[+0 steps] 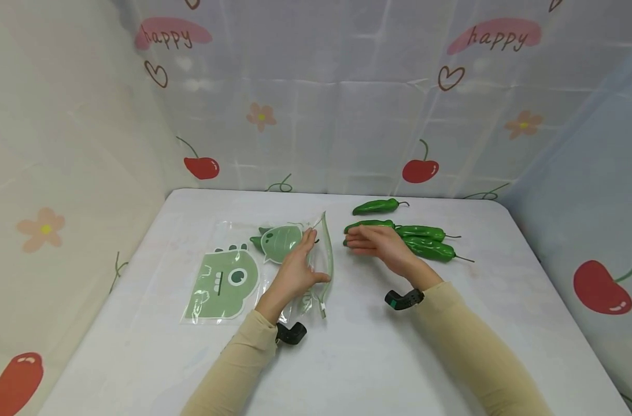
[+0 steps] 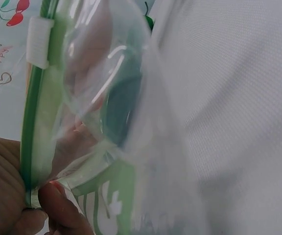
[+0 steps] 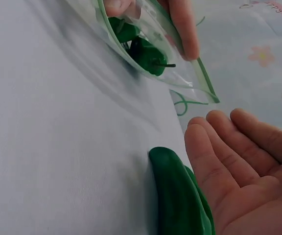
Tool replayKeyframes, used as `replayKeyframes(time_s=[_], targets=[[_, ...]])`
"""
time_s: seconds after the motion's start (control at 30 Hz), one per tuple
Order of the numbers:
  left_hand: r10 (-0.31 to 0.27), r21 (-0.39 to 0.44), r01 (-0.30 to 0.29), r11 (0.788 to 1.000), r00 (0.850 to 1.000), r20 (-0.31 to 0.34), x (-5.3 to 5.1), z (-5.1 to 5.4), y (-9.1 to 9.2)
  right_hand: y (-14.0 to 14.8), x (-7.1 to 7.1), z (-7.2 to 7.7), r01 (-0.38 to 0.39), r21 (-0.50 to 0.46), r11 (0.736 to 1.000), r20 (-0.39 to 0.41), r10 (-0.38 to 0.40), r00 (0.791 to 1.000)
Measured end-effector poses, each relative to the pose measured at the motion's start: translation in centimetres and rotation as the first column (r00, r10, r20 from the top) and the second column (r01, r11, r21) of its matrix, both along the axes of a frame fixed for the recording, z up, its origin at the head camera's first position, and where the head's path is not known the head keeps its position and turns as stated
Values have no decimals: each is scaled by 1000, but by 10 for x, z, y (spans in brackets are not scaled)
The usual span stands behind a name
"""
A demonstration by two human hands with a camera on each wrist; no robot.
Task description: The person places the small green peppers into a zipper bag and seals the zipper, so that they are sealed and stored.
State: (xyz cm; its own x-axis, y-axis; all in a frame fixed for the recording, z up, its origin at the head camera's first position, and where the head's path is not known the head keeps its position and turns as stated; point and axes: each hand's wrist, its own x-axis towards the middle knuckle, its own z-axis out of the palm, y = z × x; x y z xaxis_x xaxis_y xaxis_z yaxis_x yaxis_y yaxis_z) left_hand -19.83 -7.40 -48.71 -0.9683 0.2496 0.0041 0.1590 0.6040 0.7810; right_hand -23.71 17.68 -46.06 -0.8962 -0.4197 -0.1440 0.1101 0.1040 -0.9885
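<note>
My left hand (image 1: pixel 295 271) grips a clear zip bag (image 1: pixel 222 289) by its mouth, which gapes toward the right; the bag has a green dinosaur print. At its green rim (image 2: pixel 31 122), the left wrist view shows a thumb (image 2: pixel 62 205) and palm on either side. Green peppers (image 3: pixel 148 56) show inside the bag in the right wrist view. My right hand (image 1: pixel 380 245) is empty, palm toward the bag, fingers extended, beside a cluster of long green peppers (image 1: pixel 430 248). In the right wrist view its fingers (image 3: pixel 229 156) hover next to a pepper (image 3: pixel 173 191); contact is unclear.
One more green pepper (image 1: pixel 375 207) lies behind the cluster, toward the back of the white table (image 1: pixel 373 370). Printed cloth (image 1: pixel 336 133) hangs behind the table and along both sides. A black strap device sits on each wrist.
</note>
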Motion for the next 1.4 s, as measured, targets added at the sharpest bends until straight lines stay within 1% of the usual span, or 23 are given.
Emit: replayKeyframes(time_s=[0.2, 0.43, 0.57, 0.7, 0.8, 0.97, 1.03, 1.1, 1.23, 1.4], targets=[[3, 19, -3, 1000, 1000, 5, 1, 0, -1, 24, 5, 2, -9, 74, 997, -83, 15, 996], [8, 20, -8, 1000, 1000, -4, 0, -2, -2, 58, 8, 4, 33, 145, 989, -174, -7, 985], [12, 8, -12, 1000, 1000, 0, 0, -3, -2, 75, 10, 5, 60, 184, 981, -207, -21, 978], [15, 4, -15, 1000, 1000, 4, 0, -3, -2, 90, 14, 7, 83, 209, 974, -217, -37, 975], [14, 6, -14, 1000, 1000, 1, 0, -3, -2, 101, 17, 10, 116, 261, 958, -217, -59, 974], [13, 6, -13, 1000, 1000, -3, 0, -3, -2, 120, 20, 11, 193, 347, 918, -244, -110, 964], [14, 6, -14, 1000, 1000, -1, 0, -3, -2, 128, 20, 9, 218, 354, 910, -270, -123, 955], [16, 7, -16, 1000, 1000, 3, 1, -3, -2, 136, 21, 7, 234, 344, 909, -288, -135, 948], [19, 5, -19, 1000, 1000, 8, 1, -2, -2, 152, 22, 5, 261, 337, 905, -302, -159, 940], [14, 2, -14, 1000, 1000, -6, 1, -1, -2, 172, 24, 2, 320, 358, 877, -323, -205, 924]])
